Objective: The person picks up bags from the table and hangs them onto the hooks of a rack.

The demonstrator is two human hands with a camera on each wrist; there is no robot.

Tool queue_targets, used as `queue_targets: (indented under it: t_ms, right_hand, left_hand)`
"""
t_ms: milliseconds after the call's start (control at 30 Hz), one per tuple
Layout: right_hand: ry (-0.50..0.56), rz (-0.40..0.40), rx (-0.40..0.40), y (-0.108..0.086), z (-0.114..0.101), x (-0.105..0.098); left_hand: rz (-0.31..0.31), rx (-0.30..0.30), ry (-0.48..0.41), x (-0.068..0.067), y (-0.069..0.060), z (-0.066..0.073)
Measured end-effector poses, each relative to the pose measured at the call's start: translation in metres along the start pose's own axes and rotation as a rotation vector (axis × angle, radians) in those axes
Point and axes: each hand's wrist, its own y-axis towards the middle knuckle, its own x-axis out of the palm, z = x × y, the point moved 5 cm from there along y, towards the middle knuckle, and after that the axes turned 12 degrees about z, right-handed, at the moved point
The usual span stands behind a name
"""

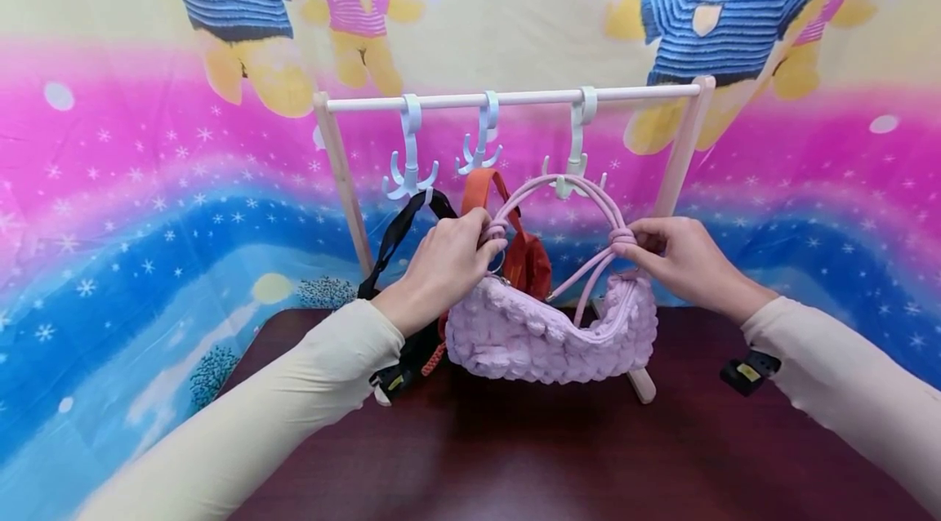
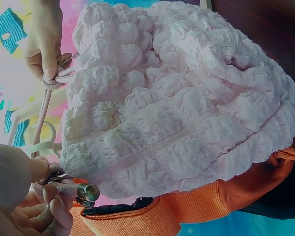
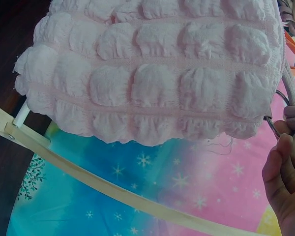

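A pale pink, puffy-textured handbag (image 1: 540, 345) is held up above the table by its cord handle (image 1: 562, 180). My left hand (image 1: 448, 258) pinches the knotted base of the handle on the left. On the other side, my right hand (image 1: 680, 260) pinches the matching knot. The handle arches across the prongs of the rightmost white hook (image 1: 581, 133); whether it hangs on a prong I cannot tell. In the left wrist view a metal fitting (image 2: 88, 192) shows by my left fingers. The bag's puffy body (image 3: 157, 83) fills much of the right wrist view.
A wooden rack (image 1: 515, 99) carries two more hooks, a left one (image 1: 410, 153) and a middle one (image 1: 481, 137). Behind the handbag are an orange bag (image 1: 531, 264) and a black strap (image 1: 397, 235). A dark red table (image 1: 515, 456) lies below, a printed cloth (image 1: 184, 137) behind.
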Motion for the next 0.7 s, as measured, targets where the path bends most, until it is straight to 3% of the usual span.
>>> queue_targets:
  t_ms: [700]
  right_hand:
    - [0.007,-0.021,0.018,-0.0028,0.0041,0.0016]
  left_hand:
    - [-0.018,0.005,-0.005,0.0031,-0.0030,0.0003]
